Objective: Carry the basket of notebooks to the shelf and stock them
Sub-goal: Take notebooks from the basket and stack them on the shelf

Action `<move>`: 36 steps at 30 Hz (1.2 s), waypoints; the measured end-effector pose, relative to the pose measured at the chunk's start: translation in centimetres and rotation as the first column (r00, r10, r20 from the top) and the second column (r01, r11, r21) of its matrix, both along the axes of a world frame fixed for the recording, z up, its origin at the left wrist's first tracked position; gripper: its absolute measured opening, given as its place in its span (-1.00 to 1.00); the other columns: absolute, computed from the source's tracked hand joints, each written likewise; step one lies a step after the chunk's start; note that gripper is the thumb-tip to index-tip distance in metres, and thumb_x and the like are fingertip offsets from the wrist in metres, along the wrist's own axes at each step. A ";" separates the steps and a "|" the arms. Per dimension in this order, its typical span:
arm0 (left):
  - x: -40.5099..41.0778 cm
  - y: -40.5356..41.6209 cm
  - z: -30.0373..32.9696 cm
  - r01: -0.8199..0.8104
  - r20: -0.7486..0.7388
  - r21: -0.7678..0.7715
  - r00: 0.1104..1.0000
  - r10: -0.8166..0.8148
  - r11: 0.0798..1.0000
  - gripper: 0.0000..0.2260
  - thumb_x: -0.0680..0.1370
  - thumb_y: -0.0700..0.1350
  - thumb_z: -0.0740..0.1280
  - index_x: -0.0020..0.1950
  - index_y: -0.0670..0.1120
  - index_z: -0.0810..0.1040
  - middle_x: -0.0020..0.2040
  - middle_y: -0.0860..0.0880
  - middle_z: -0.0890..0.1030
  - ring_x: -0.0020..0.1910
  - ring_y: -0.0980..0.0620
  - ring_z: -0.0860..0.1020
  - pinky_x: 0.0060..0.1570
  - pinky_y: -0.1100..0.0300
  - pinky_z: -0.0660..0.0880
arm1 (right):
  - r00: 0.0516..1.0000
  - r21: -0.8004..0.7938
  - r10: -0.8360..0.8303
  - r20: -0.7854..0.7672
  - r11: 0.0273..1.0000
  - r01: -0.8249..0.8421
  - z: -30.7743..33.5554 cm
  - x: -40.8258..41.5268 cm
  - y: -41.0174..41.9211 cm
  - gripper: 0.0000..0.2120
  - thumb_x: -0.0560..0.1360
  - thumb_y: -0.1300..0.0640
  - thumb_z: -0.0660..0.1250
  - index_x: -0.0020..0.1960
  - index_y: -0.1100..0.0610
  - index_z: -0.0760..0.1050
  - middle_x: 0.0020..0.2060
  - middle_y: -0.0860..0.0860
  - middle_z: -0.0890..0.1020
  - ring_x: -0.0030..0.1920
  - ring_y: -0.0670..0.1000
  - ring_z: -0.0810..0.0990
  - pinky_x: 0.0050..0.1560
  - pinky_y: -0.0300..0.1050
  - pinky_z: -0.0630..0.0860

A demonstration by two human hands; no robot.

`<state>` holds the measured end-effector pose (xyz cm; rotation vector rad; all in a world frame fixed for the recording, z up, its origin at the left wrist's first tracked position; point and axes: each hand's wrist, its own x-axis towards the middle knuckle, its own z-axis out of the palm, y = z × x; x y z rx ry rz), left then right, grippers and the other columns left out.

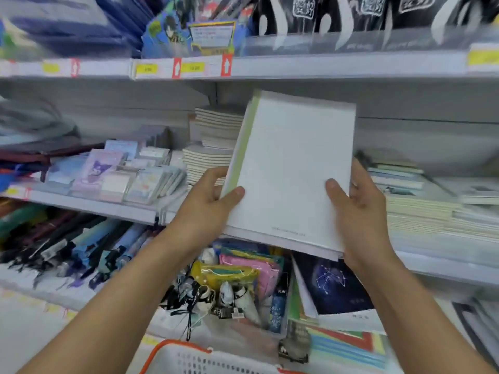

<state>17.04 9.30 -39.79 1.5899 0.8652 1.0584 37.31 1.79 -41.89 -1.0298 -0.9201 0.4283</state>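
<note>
Sitting nearest, bottom centre: white perforated plastic basket w/ orange handle [189, 357], contents not visible. Above it, left hand [208, 203] & right hand [361, 209] each grip a side of a stack of white notebooks w/ green spine edge [291, 171], thumbs on top, fingers curled under. Behind stack: piled cream-paged notebooks [213, 141] on grey metal shelf [91, 209].

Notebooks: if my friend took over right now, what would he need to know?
Left hand: grips the left edge of the stack of notebooks.
Right hand: grips its right edge.
The stack is held tilted in front of the middle shelf, not yet set down.
The basket is down below, near the person.
Done: the basket is at the shelf, a stack is out.
Left: put this stack by the piles of notebooks behind it. I cannot see if more are in the basket.
</note>
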 end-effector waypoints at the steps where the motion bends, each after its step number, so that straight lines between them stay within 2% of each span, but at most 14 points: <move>1: 2.1 1.2 0.6 0.021 -0.014 0.046 1.000 -0.021 0.999 -0.76 0.62 -0.16 0.28 0.26 0.06 0.46 0.02 0.02 0.70 -0.05 0.04 0.68 -0.06 0.14 0.58 | 0.999 -0.029 -0.037 0.009 0.999 0.037 0.8 1.7 0.6 -0.64 0.62 0.30 0.24 0.36 0.02 0.50 0.15 -0.08 0.68 0.12 -0.08 0.66 0.08 -0.16 0.60; 3: 6.1 3.7 1.5 0.079 0.023 0.024 0.997 -0.079 0.997 -0.76 0.63 -0.26 0.22 0.22 -0.01 0.53 0.05 -0.06 0.66 -0.02 -0.04 0.63 0.00 0.07 0.55 | 0.997 -0.151 -0.071 -0.013 0.986 0.069 2.4 4.9 2.1 -0.74 0.63 0.26 0.26 0.29 0.13 0.54 0.12 0.02 0.69 0.00 -0.03 0.69 -0.02 -0.15 0.62; 6: 11.0 9.0 1.4 0.060 0.040 -0.095 0.998 -0.056 0.994 -0.77 0.58 -0.35 0.18 -0.02 -0.15 0.60 0.00 -0.21 0.60 -0.15 -0.11 0.55 -0.18 0.11 0.44 | 0.987 -0.237 -0.001 -0.158 0.971 -0.037 3.5 8.6 4.7 -0.80 0.57 0.16 0.37 0.13 0.27 0.55 -0.02 0.13 0.70 -0.10 0.05 0.71 -0.11 -0.13 0.62; 10: 15.1 15.0 1.2 -0.035 -0.044 -0.062 0.999 0.032 0.997 -0.83 0.39 -0.22 0.29 -0.07 -0.25 0.57 -0.10 -0.23 0.58 -0.12 -0.11 0.53 -0.14 0.10 0.39 | 0.990 -0.277 0.033 0.135 0.961 0.005 1.6 10.9 6.9 -0.49 0.29 0.09 0.63 0.17 0.13 0.53 0.02 -0.06 0.70 0.04 -0.09 0.68 0.07 -0.21 0.56; 12: 16.5 16.7 1.3 -0.051 -0.165 0.025 0.985 0.054 0.998 -0.88 0.43 -0.12 0.37 -0.19 -0.17 0.54 -0.19 -0.15 0.54 -0.16 -0.06 0.52 -0.16 0.16 0.38 | 0.934 -0.317 -0.028 0.356 0.937 0.149 0.5 11.3 8.0 -0.37 0.19 0.10 0.69 0.19 0.04 0.52 0.02 -0.15 0.67 0.02 -0.16 0.65 -0.04 -0.37 0.51; 15: 17.3 16.9 1.1 -0.109 -0.398 0.326 0.885 0.241 0.939 -0.60 0.54 0.12 0.33 -0.30 -0.19 0.56 -0.37 -0.10 0.53 -0.33 -0.05 0.50 -0.34 0.18 0.33 | 0.799 -0.257 -0.204 0.566 0.877 0.406 -0.2 12.3 9.2 -0.46 0.21 -0.01 0.67 0.12 0.07 0.59 -0.04 -0.10 0.68 -0.07 -0.09 0.62 -0.20 -0.34 0.48; 18: 17.7 15.0 0.1 -0.236 -0.287 0.519 0.857 0.428 0.822 -0.44 0.58 0.22 0.19 -0.47 -0.14 0.39 -0.51 -0.06 0.45 -0.46 0.00 0.43 -0.44 0.19 0.26 | 0.791 -0.287 -0.218 0.572 0.850 0.442 -1.0 13.3 9.3 -0.58 0.27 -0.11 0.62 -0.01 0.08 0.62 -0.15 -0.11 0.67 -0.14 -0.08 0.62 -0.23 -0.29 0.51; 20: 18.0 14.7 -1.3 -0.290 -0.185 0.568 0.867 0.462 0.771 -0.45 0.58 0.28 0.12 -0.42 -0.09 0.43 -0.48 -0.04 0.48 -0.45 0.02 0.45 -0.45 0.18 0.30 | 0.784 -0.299 -0.206 0.585 0.844 0.445 -1.1 13.6 9.4 -0.72 0.34 -0.09 0.58 -0.11 -0.02 0.55 -0.25 -0.19 0.60 -0.23 -0.15 0.54 -0.33 -0.51 0.35; 22: 18.0 14.8 -3.1 -0.294 -0.096 0.644 0.885 0.455 0.707 -0.47 0.54 0.36 0.12 -0.18 -0.07 0.59 -0.34 -0.02 0.59 -0.28 -0.01 0.56 -0.34 0.12 0.46 | 0.784 -0.296 -0.195 0.589 0.851 0.434 -1.3 14.1 9.5 -0.76 0.41 -0.03 0.54 -0.23 -0.03 0.48 -0.35 -0.20 0.52 -0.31 -0.19 0.46 -0.41 -0.49 0.33; 25: 17.6 15.2 -5.2 -0.303 -0.071 0.679 0.880 0.470 0.669 -0.48 0.56 0.27 0.21 0.23 -0.13 0.57 -0.05 -0.06 0.67 -0.01 -0.07 0.59 -0.08 0.16 0.48 | 0.822 -0.306 -0.164 0.546 0.874 0.378 -1.4 14.7 10.0 -0.85 0.46 0.01 0.50 -0.10 0.06 0.60 -0.24 -0.11 0.62 -0.25 -0.14 0.54 -0.38 -0.44 0.32; 29: 17.7 16.4 -4.8 -0.281 -0.019 0.618 0.928 0.372 0.734 -0.62 0.60 0.11 0.25 0.16 -0.16 0.63 -0.07 -0.02 0.66 -0.12 0.11 0.53 -0.22 0.39 0.30 | 0.813 -0.248 -0.231 0.534 0.877 0.412 -2.3 13.9 11.0 -0.75 0.48 0.06 0.49 -0.27 -0.01 0.44 -0.38 -0.16 0.48 -0.37 -0.18 0.43 -0.40 -0.43 0.30; 32: 18.3 16.7 -4.4 -0.286 0.046 0.495 0.952 0.304 0.821 -0.60 0.62 0.13 0.21 -0.11 -0.16 0.64 -0.37 0.14 0.51 -0.35 0.21 0.45 -0.35 0.46 0.29 | 0.969 -0.259 -0.139 0.204 0.947 0.190 -2.4 13.2 11.8 -0.78 0.48 -0.01 0.48 0.03 0.07 0.54 -0.06 -0.09 0.64 -0.08 -0.11 0.60 -0.02 -0.23 0.49; 34: 18.7 16.1 -4.2 -0.285 0.051 0.356 0.957 0.286 0.890 -0.51 0.63 0.20 0.10 -0.34 -0.09 0.45 -0.44 0.10 0.40 -0.41 0.21 0.40 -0.29 0.33 0.32 | 0.984 -0.318 0.017 -0.176 0.945 -0.073 -2.3 13.5 12.6 -0.21 0.35 -0.29 0.49 0.45 0.03 0.36 0.36 -0.08 0.49 0.34 -0.01 0.49 0.35 0.00 0.39; 36: 19.2 15.5 -3.5 -0.304 0.014 0.233 0.951 0.310 0.924 -0.48 0.61 0.28 0.01 -0.38 -0.01 0.41 -0.39 0.09 0.43 -0.35 0.22 0.41 -0.18 0.23 0.36 | 0.908 -0.314 0.086 -0.409 0.922 -0.228 -2.2 13.9 13.7 0.15 0.05 -0.57 0.45 0.52 -0.13 0.27 0.46 -0.09 0.39 0.46 0.04 0.38 0.48 0.18 0.23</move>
